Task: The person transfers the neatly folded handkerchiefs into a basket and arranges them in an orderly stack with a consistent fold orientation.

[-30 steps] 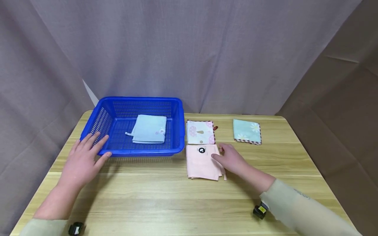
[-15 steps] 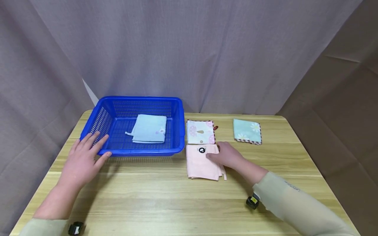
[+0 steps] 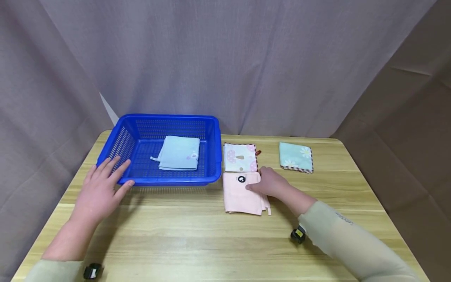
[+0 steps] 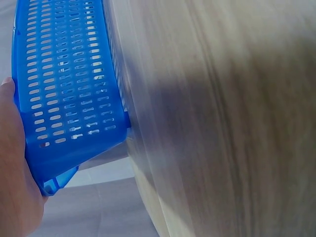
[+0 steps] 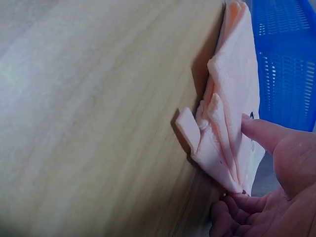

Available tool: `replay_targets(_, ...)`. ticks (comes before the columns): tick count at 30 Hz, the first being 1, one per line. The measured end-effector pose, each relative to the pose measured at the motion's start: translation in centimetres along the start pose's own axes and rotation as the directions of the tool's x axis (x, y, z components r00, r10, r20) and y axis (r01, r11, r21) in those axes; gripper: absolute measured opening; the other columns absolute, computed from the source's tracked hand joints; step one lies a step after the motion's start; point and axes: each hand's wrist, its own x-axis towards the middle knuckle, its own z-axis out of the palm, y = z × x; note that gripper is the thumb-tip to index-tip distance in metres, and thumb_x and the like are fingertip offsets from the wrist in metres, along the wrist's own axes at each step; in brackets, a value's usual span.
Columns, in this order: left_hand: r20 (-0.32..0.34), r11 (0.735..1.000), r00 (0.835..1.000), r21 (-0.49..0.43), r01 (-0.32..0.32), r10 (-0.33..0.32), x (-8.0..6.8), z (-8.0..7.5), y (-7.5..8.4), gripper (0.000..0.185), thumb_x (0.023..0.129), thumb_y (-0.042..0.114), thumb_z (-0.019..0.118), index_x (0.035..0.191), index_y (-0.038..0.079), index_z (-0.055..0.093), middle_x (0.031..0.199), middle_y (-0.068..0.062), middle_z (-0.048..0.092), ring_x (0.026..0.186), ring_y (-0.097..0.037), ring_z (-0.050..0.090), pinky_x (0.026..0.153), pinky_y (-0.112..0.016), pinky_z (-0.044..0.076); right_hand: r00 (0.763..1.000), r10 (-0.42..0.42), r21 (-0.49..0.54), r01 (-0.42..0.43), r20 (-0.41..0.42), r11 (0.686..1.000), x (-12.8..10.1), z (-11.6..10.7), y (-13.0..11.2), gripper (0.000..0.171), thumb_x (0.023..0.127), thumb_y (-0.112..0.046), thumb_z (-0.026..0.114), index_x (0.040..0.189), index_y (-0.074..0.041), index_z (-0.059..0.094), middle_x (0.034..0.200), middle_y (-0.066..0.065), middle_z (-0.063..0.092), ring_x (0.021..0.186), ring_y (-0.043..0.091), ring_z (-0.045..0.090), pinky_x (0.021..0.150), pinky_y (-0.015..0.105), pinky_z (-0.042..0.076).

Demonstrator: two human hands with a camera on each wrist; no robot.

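Observation:
In the head view a folded pink towel [image 3: 241, 197] with a black round emblem lies on the table. My right hand [image 3: 269, 182] pinches its right edge, thumb on top. The right wrist view shows the thumb [image 5: 266, 132] pressing the towel's face while curled fingers [image 5: 242, 212] meet its lower edge. My left hand [image 3: 100, 188] rests with spread, fairly straight fingers on the front left corner of a blue plastic basket [image 3: 158, 182]. A folded light blue towel [image 3: 179, 153] lies inside the basket.
Just behind the pink towel lies a folded white towel [image 3: 240, 158] with pink mushroom prints. Farther right is a mint towel [image 3: 295, 156] with daisies and a checked border. A grey curtain [image 3: 225, 66] hangs behind the wooden table [image 3: 183, 231].
My right hand has moved slightly left onto the pink towel, its thumb farther over the cloth and its fingers drawn in at the edge. The left hand stays at the basket.

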Motion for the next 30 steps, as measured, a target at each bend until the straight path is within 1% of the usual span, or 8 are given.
replay_targets(5,-0.003,1.000,1.000,-0.001,0.000,0.000,0.0,-0.1,0.0,0.064,0.100,0.049,0.052,0.153,0.015,0.039,0.156,-0.021,0.032,0.144,-0.046,0.023,0.120,-0.057,0.002,1.000,0.006,0.016,-0.006,0.015,1.000,0.1,0.0,-0.1,0.090,0.081,-0.056,0.074,0.137,0.010,0.046,0.135,0.028,0.054,0.121,0.040,0.054,0.098,0.050,0.047)
replay_targets(8,-0.002,1.000,1.000,-0.004,-0.001,0.001,0.0,-0.1,0.1,0.064,0.100,0.049,0.051,0.153,0.015,0.039,0.156,-0.021,0.032,0.144,-0.046,0.023,0.120,-0.057,0.001,1.000,-0.001,0.015,0.000,0.028,1.000,0.2,0.0,0.0,0.082,0.083,-0.054,0.074,0.134,0.006,0.053,0.130,0.024,0.059,0.117,0.036,0.057,0.096,0.048,0.048)
replay_targets(12,-0.003,1.000,1.000,-0.006,0.001,-0.001,0.0,-0.1,0.1,0.064,0.100,0.049,0.052,0.153,0.014,0.040,0.156,-0.021,0.032,0.144,-0.046,0.024,0.120,-0.057,0.001,0.999,0.003,0.023,-0.004,0.042,1.000,0.3,0.0,0.0,0.064,0.083,-0.053,0.074,0.119,0.000,0.065,0.116,0.016,0.067,0.100,0.028,0.061,0.086,0.043,0.051)
replay_targets(15,-0.001,1.000,1.000,-0.004,0.003,-0.003,-0.1,-0.1,0.1,0.064,0.100,0.049,0.052,0.153,0.014,0.039,0.156,-0.022,0.032,0.143,-0.046,0.024,0.120,-0.057,0.000,0.999,0.013,0.044,-0.015,0.046,0.999,0.3,0.1,0.0,0.057,0.083,-0.051,0.075,0.112,-0.003,0.067,0.108,0.012,0.068,0.090,0.024,0.060,0.081,0.041,0.051)
replay_targets(19,0.007,1.000,1.000,-0.002,0.003,-0.003,0.0,0.0,0.1,0.065,0.101,0.049,0.051,0.154,0.015,0.037,0.156,-0.022,0.032,0.144,-0.046,0.022,0.120,-0.057,-0.002,1.000,0.007,0.111,-0.010,0.029,0.994,0.1,0.2,-0.3,0.056,0.083,-0.044,0.077,0.118,-0.002,0.066,0.109,0.013,0.068,0.091,0.025,0.062,0.083,0.041,0.052)
replay_targets(25,0.013,1.000,1.000,-0.006,0.006,-0.006,0.0,-0.1,0.1,0.065,0.101,0.049,0.050,0.154,0.015,0.037,0.156,-0.023,0.032,0.144,-0.046,0.022,0.120,-0.057,-0.002,1.000,0.022,0.169,-0.021,-0.001,0.985,-0.2,0.6,-0.6,0.072,0.083,-0.035,0.079,0.139,0.002,0.051,0.128,0.021,0.061,0.111,0.034,0.059,0.098,0.048,0.048)
replay_targets(28,0.013,1.000,1.000,-0.007,0.007,-0.007,0.0,-0.1,0.1,0.065,0.101,0.049,0.050,0.154,0.015,0.037,0.156,-0.023,0.032,0.144,-0.047,0.022,0.120,-0.058,-0.001,0.999,0.032,0.196,-0.031,-0.006,0.980,-0.3,0.6,-0.9,0.069,0.082,-0.030,0.079,0.137,0.002,0.051,0.127,0.022,0.061,0.110,0.035,0.059,0.098,0.048,0.048)
replay_targets(30,0.013,1.000,1.000,-0.007,0.006,-0.006,0.0,-0.1,0.1,0.065,0.101,0.049,0.050,0.154,0.015,0.037,0.156,-0.023,0.032,0.144,-0.047,0.022,0.120,-0.058,-0.002,0.999,0.045,0.254,-0.045,0.003,0.966,-0.3,0.6,-1.0,0.061,0.082,-0.025,0.079,0.131,0.002,0.055,0.117,0.019,0.064,0.099,0.031,0.063,0.090,0.043,0.053)
